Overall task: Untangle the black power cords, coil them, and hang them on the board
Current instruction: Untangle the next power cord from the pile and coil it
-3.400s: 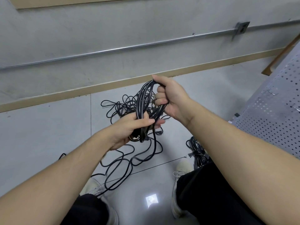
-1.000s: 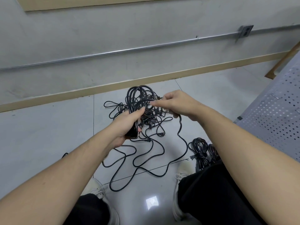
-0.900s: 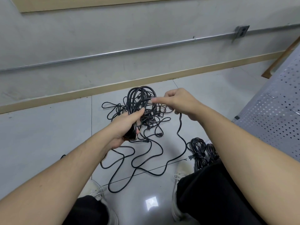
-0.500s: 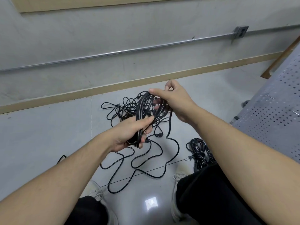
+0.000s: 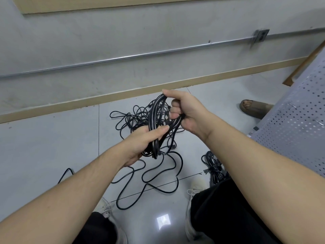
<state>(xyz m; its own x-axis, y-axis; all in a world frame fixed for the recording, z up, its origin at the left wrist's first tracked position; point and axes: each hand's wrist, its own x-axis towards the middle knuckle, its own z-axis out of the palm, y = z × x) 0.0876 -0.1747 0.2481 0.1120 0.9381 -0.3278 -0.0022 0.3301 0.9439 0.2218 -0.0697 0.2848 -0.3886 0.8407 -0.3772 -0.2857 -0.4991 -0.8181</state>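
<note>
Left hand grips lower end of black coiled power-cord bundle; right hand grips its upper loops; loose black tangled cords on floor beneath bundle.

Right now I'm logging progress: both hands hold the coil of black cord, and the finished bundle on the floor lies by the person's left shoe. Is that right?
Not quite. The head view shows the finished bundle by the right shoe, not the left. The rest holds: the left hand and right hand both have a grip on the coil of black cord.
</note>
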